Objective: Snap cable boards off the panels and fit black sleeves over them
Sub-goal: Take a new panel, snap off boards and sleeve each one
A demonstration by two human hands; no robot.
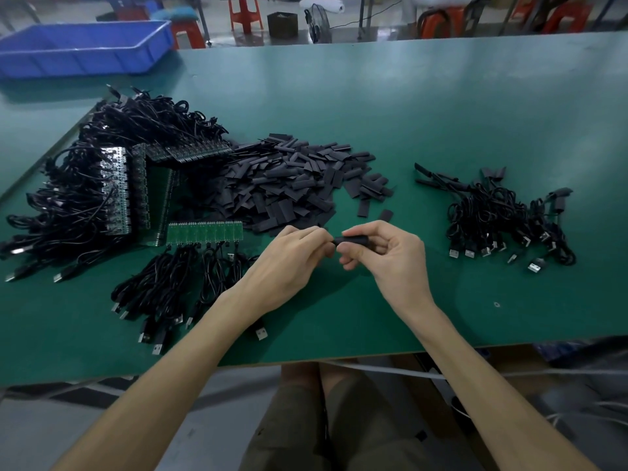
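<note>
While the right hand (pixel 390 256) pinches a black sleeve (pixel 353 240) between thumb and fingers above the worktop's (pixel 407 130) near edge, the left hand's (pixel 289 263) curled fingers meet its end; I cannot tell what they hold.

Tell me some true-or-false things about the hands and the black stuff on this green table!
1. The right hand pinches a black sleeve. True.
2. The sleeve pile lies right of both hands. False: it lies beyond the hands; a cable bundle lies to the right.
3. A blue tray sits at the far left. True.
4. The left hand holds the green panel strip. False: the strip lies on the table, left of that hand.
</note>
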